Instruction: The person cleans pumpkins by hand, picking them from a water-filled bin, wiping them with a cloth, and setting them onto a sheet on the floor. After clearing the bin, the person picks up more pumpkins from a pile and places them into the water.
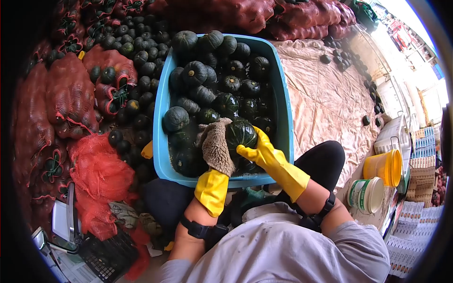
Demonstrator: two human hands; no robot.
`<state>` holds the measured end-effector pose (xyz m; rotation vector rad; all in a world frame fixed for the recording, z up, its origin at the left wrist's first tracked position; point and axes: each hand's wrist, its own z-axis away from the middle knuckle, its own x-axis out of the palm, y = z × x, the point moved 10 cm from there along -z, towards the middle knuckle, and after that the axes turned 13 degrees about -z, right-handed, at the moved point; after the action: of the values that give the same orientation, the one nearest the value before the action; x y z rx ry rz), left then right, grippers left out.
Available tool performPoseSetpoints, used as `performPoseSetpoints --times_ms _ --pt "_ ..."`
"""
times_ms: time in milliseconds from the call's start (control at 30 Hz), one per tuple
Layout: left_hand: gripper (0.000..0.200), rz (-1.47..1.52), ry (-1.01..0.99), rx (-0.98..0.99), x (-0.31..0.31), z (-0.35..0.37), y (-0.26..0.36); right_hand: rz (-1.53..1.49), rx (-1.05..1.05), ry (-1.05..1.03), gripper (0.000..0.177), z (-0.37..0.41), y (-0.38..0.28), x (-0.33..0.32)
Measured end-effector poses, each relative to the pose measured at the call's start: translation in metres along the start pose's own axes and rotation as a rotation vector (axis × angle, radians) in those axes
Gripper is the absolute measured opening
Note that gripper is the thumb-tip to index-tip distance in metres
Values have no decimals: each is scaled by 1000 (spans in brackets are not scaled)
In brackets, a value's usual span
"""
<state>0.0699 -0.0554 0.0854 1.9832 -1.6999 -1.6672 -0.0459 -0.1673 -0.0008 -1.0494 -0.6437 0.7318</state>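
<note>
Yellow-gloved right hand (pixel 258 150) clamped fingers around dark green squash (pixel 239 133) above blue tub (pixel 286 118); left hand (pixel 212 178) pressed brown cloth (pixel 216 144) against it, fingers hidden beneath.

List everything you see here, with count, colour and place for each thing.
tub: one, blue, centre
squashes: many, dark green, in the tub and heaped left of it
mesh sacks: several, red, left and top
tarp: one, beige, right of the tub
buckets: two, yellow and white, right
calculator: one, black, lower left
cloth: one, brown, against the held squash
left hand: yellow glove, under the cloth
right hand: yellow glove, gripping the held squash
</note>
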Motion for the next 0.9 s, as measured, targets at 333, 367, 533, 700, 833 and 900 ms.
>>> performPoseSetpoints --times_ms 333,367,533,700,833,900 --pt "56 41 -77 -16 12 4 -3 -380 -311 232 83 18 -14 12" --pt "45 476 -129 -436 28 11 -42 -486 -219 176 83 18 -4 9" --pt "38 1574 -179 -1347 52 28 -38 -546 -60 214 55 36 -78 -96" --pt "19 98 -409 9 49 -12 -73 -556 -666 38 59 3 -154 -220" --pt "35 -1181 -599 420 76 -11 -50 1083 145 -256 89 26 -45 -59" --pt "45 -1270 -740 427 85 -11 -56 1456 325 -265 88 27 10 -32"
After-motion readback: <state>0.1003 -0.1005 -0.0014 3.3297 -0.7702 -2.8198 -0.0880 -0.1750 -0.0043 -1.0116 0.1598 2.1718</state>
